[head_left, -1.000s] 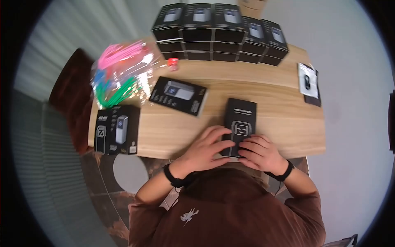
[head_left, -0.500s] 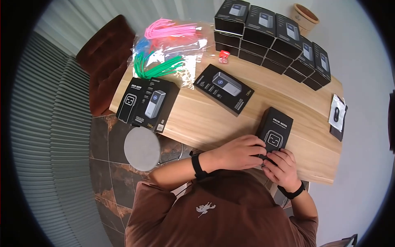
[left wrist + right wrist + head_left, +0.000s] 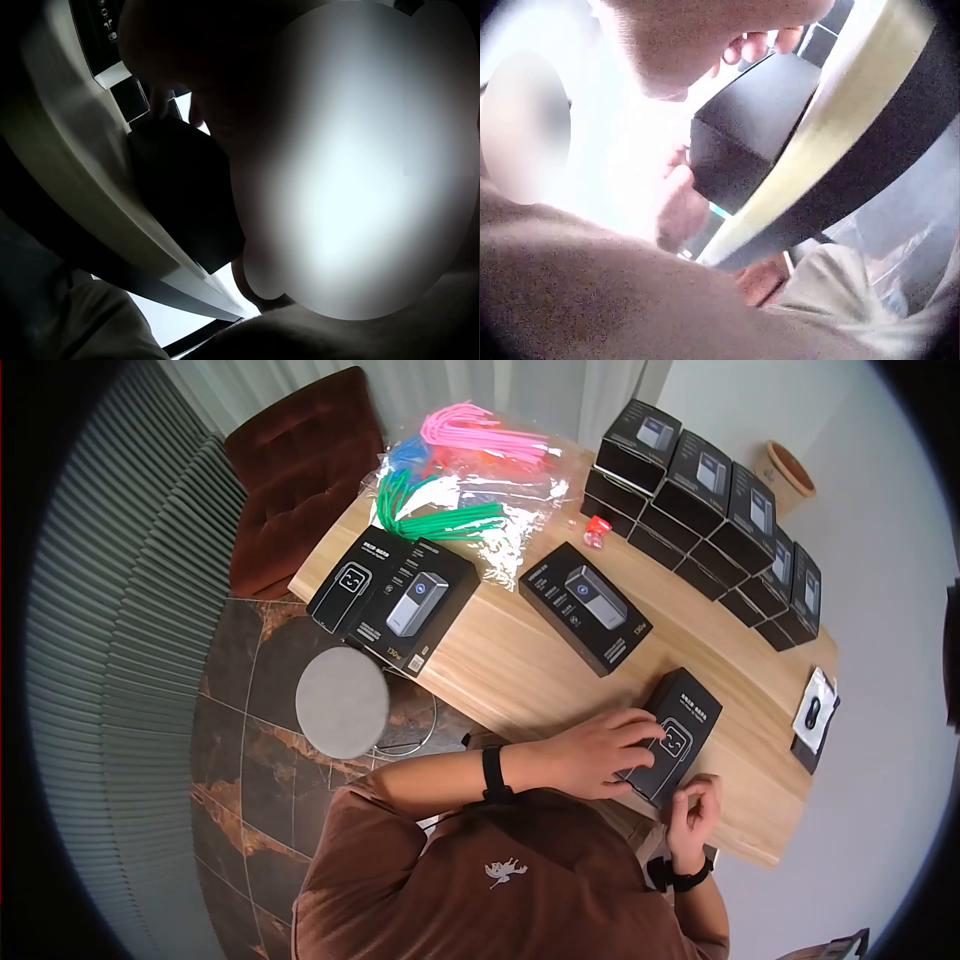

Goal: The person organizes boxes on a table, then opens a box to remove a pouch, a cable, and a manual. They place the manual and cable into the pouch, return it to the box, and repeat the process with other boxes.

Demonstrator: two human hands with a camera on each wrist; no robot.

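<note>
The black box [image 3: 690,707] lies face up at right of centre, low in the frame, its near end close to the edge of the surface [image 3: 747,812]. The left hand [image 3: 605,753] rests with slightly bent fingers across the lower half of its face. The right hand [image 3: 697,815] is beside the near end, fingers loosely curled; whether it pinches anything cannot be told.

Risk noted: a pull toward the body could carry the box over the edge. Uneven pressure from the left hand alone could skew it. Another box [image 3: 585,608], at frame centre, appears clear of that movement.
</note>
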